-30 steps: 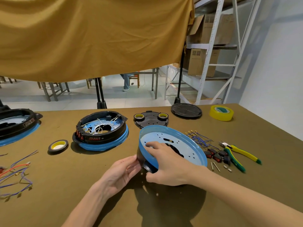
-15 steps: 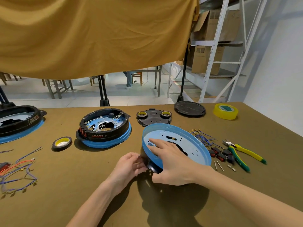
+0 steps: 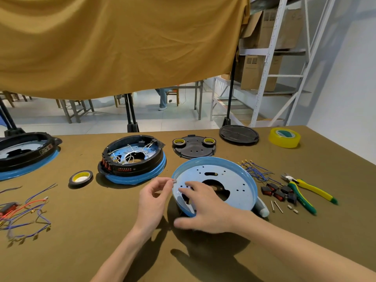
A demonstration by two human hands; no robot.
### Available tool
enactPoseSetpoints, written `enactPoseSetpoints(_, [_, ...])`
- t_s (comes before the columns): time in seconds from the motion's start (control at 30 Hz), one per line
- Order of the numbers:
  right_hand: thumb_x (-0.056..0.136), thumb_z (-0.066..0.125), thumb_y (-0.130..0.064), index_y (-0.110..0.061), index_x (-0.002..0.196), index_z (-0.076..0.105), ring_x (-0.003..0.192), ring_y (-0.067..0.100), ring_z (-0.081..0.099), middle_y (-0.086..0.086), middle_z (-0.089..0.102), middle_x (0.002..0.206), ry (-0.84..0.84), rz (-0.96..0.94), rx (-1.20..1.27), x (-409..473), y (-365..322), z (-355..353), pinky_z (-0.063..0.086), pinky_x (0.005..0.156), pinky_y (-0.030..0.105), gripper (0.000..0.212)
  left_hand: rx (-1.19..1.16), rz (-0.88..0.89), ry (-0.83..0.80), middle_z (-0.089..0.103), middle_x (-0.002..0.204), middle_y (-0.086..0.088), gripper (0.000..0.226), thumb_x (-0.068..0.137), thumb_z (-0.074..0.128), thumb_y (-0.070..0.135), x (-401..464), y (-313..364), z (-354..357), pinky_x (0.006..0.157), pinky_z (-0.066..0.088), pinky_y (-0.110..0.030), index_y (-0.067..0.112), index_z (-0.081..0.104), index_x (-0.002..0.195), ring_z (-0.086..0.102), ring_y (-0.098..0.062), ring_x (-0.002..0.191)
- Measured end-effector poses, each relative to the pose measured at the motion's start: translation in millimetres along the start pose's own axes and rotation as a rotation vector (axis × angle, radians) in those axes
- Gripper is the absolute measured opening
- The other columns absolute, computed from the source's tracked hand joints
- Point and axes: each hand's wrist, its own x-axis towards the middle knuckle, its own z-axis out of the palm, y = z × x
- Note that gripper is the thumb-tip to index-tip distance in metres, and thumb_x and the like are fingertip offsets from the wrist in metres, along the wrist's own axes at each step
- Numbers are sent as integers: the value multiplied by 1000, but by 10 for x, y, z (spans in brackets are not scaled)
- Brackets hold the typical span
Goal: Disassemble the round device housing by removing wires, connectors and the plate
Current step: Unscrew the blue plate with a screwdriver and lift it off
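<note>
**Take the little bit off, keep the blue dish steady**

The blue round housing (image 3: 215,184) sits tilted up on the brown table (image 3: 81,251), near the middle. Its open side faces the person. The right hand (image 3: 205,210) holds the near rim: fingers curl over the edge onto the pale plate (image 3: 234,192) inside, thumb underneath. The left hand (image 3: 156,198) pinches a tiny grey piece (image 3: 174,181) right at the left rim of the dish. I cannot tell if it is a screw or a clip; it is too small.

I think the job now is to get that little piece free. To do it well, keep the right hand tight so the dish does not wobble or drop flat. Pull the small piece straight away from the rim, slowly. Do not let it slip, or it could get lost on the cloth.

A good place to put it is to the right, with the small pins (image 3: 276,206), black switches (image 3: 278,193) and blue wires (image 3: 254,169) beside the yellow-green pliers (image 3: 305,192). Another housing (image 3: 132,159) to the far left still has its wires in.
</note>
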Motion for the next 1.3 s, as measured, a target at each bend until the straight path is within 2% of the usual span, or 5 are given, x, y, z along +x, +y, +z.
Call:
enactPoseSetpoints(0.13, [95, 65, -42, -21, 137, 63, 104, 3, 63, -9, 68, 119, 279, 61, 447, 10, 86, -148, 53, 96, 31, 47, 41, 54, -30, 77, 97, 10, 11, 96, 67, 29, -13, 11, 30, 95, 54, -42, 27, 77, 100, 69, -8, 99])
enactPoseSetpoints(0.27, [98, 66, -25, -18, 105, 79, 67, 7, 68, -4, 78, 82, 286, 14, 682, 12, 100, -184, 53, 64, 19, 16, 79, 127, -64, 76, 97, 13, 16, 91, 67, 39, -71, 42, 107, 97, 51, -38, 30, 78, 98, 66, -10, 105])
enactPoseSetpoints(0.5, [97, 67, -16, -10, 96, 79, 71, 19, 76, 6, 78, 80, 261, 85, 864, -43, 141, -207, 53, 55, 20, 14, 197, 233, 7, 69, 99, 19, 16, 85, 71, 45, -146, 18, 177, 94, 48, -35, 35, 77, 96, 59, -11, 111])
enactPoseSetpoints(0.8, [92, 72, -21, -23, 88, 78, 65, 5, 65, -14, 71, 69, 859, 384, 267, -643, 1133, -376, 54, 63, 27, 8, 141, -80, -56, 41, 155, 6, 64, 100, 64, 26, -59, -232, 232, 108, 42, -32, 26, 35, 157, 39, -8, 137])
enactPoseSetpoints(1.3, [91, 71, -29, -28, 98, 79, 76, 13, 60, -15, 63, 78, 737, 697, -160, -1465, 1752, -90, 45, 59, 28, 10, 57, -125, -100, 57, 129, 8, 48, 103, 58, 22, -53, -301, 270, 95, 52, -30, 25, 42, 149, 55, -12, 123])
